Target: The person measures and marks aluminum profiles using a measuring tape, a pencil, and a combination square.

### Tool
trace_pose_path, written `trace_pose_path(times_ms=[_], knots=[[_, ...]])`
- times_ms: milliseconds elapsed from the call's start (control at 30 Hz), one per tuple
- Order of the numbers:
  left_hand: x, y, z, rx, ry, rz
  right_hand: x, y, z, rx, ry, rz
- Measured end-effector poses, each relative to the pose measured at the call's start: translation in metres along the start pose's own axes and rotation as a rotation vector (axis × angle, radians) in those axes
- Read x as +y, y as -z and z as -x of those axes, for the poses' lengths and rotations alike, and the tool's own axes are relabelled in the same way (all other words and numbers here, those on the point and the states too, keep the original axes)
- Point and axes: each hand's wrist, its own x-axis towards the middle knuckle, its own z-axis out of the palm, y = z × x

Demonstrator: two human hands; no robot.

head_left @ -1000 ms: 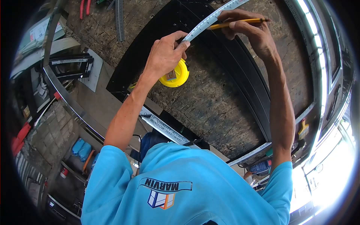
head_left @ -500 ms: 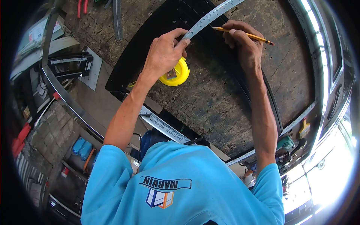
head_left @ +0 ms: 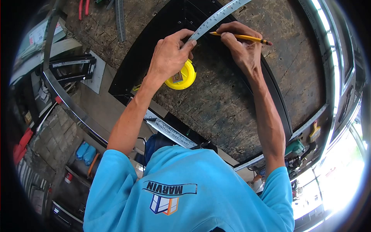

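My left hand [head_left: 172, 52] pinches the extended blade [head_left: 218, 20] of a tape measure between thumb and fingers. Below that hand hangs the yellow tape case [head_left: 185, 77], partly covered by the fingers. The blade runs up and to the right across a black frame [head_left: 150, 38]. A yellow pencil [head_left: 247, 38] is held in my right hand [head_left: 243, 44], its tip pointing left, close to the blade's lower edge above the black frame. Whether the tip touches the frame cannot be told.
The worn wooden tabletop [head_left: 216, 112] lies beneath the frame. Red-handled pliers [head_left: 84, 7] and a metal strip [head_left: 121, 23] are at the upper left. At the right are a brush [head_left: 315, 131] and a green power tool [head_left: 294, 148].
My right hand has moved left with the pencil, bringing its tip nearer to the blade and my left hand. My left hand and the tape have hardly moved.
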Motion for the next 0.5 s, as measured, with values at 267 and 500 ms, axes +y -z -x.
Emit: trace_pose_path(times_ms=[267, 500], knots=[[-0.0012, -0.0003, -0.0009, -0.001, 0.001, 0.006, 0.0039, -0.0048, 0.0010, -0.022, 0.036, -0.027], [0.0028, 0.0005, 0.0001, 0.000, 0.011, 0.011, 0.0063, -0.0053, 0.0010, -0.014, 0.051, -0.031]])
